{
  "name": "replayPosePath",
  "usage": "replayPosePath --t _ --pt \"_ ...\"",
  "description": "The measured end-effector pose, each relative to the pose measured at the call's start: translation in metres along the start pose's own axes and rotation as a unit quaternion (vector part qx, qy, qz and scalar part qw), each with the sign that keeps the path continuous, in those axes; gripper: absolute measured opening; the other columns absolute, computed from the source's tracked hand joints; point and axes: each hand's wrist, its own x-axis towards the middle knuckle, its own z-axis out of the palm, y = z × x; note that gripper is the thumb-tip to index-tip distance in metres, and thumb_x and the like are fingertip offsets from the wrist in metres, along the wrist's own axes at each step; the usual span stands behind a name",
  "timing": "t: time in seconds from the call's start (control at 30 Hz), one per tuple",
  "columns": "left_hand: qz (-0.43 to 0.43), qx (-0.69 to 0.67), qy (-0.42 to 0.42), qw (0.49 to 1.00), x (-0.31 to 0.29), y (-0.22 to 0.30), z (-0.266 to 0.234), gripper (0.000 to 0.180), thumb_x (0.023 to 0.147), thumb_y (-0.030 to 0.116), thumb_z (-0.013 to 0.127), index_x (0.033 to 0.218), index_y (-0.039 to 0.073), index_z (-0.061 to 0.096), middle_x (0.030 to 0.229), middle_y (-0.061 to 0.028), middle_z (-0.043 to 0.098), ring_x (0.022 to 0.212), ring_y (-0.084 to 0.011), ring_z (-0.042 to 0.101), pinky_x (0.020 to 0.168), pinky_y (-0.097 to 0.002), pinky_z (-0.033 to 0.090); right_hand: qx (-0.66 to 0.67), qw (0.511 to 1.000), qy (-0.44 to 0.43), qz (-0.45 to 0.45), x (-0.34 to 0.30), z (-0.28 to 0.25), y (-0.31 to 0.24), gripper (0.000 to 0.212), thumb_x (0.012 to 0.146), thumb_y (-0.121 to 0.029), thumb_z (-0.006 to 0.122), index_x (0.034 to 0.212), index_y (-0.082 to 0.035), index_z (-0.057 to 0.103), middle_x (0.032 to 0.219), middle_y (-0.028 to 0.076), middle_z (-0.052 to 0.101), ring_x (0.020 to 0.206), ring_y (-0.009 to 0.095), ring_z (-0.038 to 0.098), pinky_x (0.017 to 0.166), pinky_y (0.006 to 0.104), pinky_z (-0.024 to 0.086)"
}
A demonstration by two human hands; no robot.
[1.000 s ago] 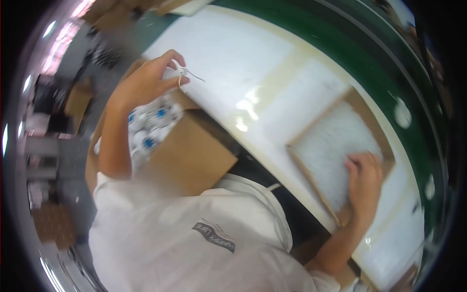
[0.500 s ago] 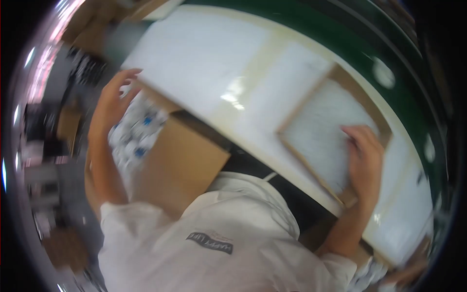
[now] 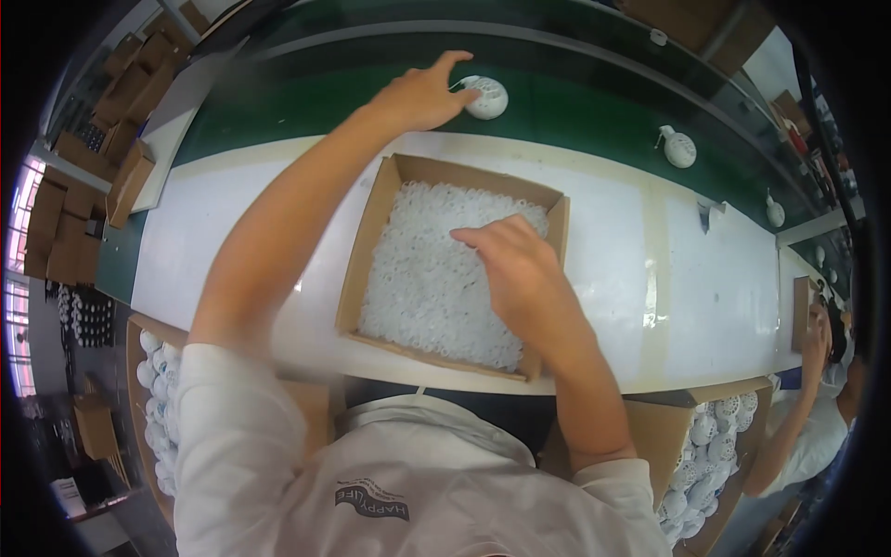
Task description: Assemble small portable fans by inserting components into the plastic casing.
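My left hand (image 3: 425, 97) reaches over the green conveyor belt, fingers apart. Its thumb is at the near left side of a white ball-shaped lamp housing (image 3: 488, 98) with a perforated surface; whether they touch is hard to tell. Below, on the white worktop, a shallow cardboard box (image 3: 349, 295) holds a heap of small translucent ring-like pieces (image 3: 418, 278). Over this heap hangs my right hand (image 3: 520, 269), its fingers bent and pressed together. Anything between those fingertips is hidden or too small to name.
More white housings (image 3: 679, 148) sit on the belt to the right. Cartons of white balls stand at the worktop's near edge, left (image 3: 160, 408) and right (image 3: 710, 455). A co-worker's arm (image 3: 806, 381) shows at far right. Stacked cartons (image 3: 111, 102) stand far left.
The view has swung, bringing the box to the middle. My left hand has gone from above the left carton to the housing on the belt. My right hand stays over the box.
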Motion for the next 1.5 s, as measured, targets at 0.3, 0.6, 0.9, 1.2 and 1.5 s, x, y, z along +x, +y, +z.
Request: replayPosePath --t 0.3,0.6,0.9,1.2,1.5 --pt "-0.092 -0.14 -0.098 0.981 0.042 -0.012 0.027 0.086 0.078 0.047 0.075 0.149 0.012 0.042 0.128 -0.0171 0.063 0.114 -0.0293 0.065 0.079 -0.0371 0.061 0.018 0.999 -0.037 0.028 0.002 -0.003 -0.005 0.027 0.081 0.014 0.056 0.103 0.001 0.065 0.094 0.015 0.062 0.092 0.036 0.062 0.079 0.042 0.053" --pt "0.0 -0.455 -0.014 0.89 -0.065 0.02 -0.038 0.046 0.087 0.02 0.07 0.128 0.01 0.052 0.114 -0.0084 0.06 0.101 -0.0196 0.063 0.075 -0.0326 0.058 0.129 0.989 0.066 0.018 0.01 -0.008 -0.005 0.028 0.082 0.014 0.069 0.107 0.002 0.067 0.099 0.015 0.068 0.087 0.026 0.069 0.079 0.0321 0.056" --pt "0.258 -0.298 0.138 0.909 -0.153 0.038 -0.033 0.014 0.093 0.015 0.066 0.106 0.009 0.065 0.103 -0.0098 0.059 0.092 -0.0237 0.062 0.08 -0.0321 0.05 0.341 0.906 0.229 0.101 0.017 -0.01 -0.01 0.048 0.081 0.017 0.073 0.125 0.006 0.06 0.103 0.017 0.07 0.092 0.018 0.067 0.084 0.0274 0.056" --pt "0.231 -0.25 0.1 0.935 -0.163 0.041 -0.025 0.03 0.084 0.007 0.075 0.113 0.008 0.065 0.107 -0.0127 0.059 0.095 -0.0286 0.062 0.082 -0.0363 0.051 0.302 0.916 0.226 0.135 0.012 -0.007 -0.012 0.054 0.08 0.017 0.073 0.131 0.008 0.057 0.104 0.019 0.071 0.094 0.02 0.07 0.085 0.0291 0.059" --pt "0.241 -0.105 0.156 0.952 -0.169 0.048 -0.024 0.076 0.061 0.023 0.09 0.132 0.023 0.063 0.104 -0.0064 0.059 0.094 -0.0279 0.055 0.076 -0.0377 0.052 0.176 0.965 0.191 0.036 0.009 -0.008 0.0 0.053 0.08 0.016 0.074 0.13 0.009 0.058 0.109 0.022 0.071 0.097 0.022 0.071 0.085 0.0303 0.059"
